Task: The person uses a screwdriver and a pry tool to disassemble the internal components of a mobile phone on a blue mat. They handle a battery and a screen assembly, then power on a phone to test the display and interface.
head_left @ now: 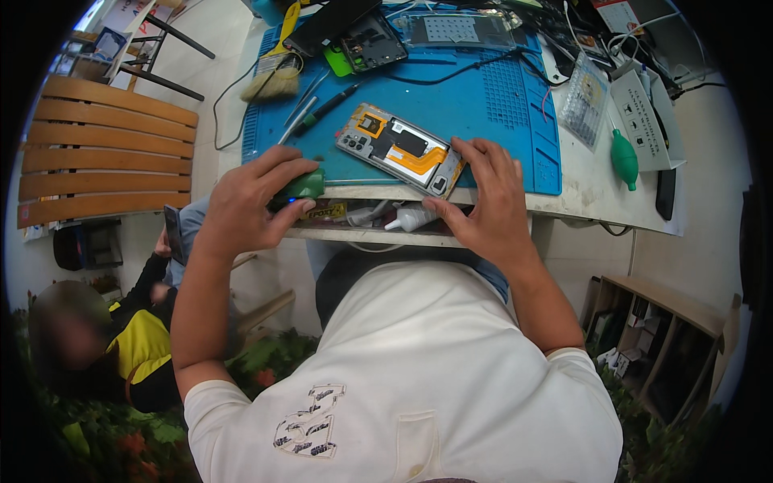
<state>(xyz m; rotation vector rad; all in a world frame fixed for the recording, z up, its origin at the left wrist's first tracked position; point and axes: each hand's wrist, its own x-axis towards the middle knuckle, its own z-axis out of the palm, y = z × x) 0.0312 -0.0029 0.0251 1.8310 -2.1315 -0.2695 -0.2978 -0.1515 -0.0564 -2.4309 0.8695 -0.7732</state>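
Observation:
An opened smartphone (403, 151) lies aslant on the blue work mat (362, 173), its back cover off. Orange flex cables, a black pad and the camera lenses show on it. My right hand (493, 197) has its fingers on the phone's right corner, with the thumb below near the mat's front edge. My left hand (256, 197) is curled round a small rounded green object (306, 185) at the mat's front left; a blue light glows under it. The kind of this object is hard to make out, as the fingers partly cover it. A black-and-green pen-like screwdriver (326, 109) lies just beyond.
Below the tabletop a pulled-out drawer (346, 233) holds a white tube (412, 217). A brush (278, 68), phone parts (374, 44) and cables lie at the back. At right are a green air blower (624, 159) and an open box (644, 113). Another person (129, 346) sits at left.

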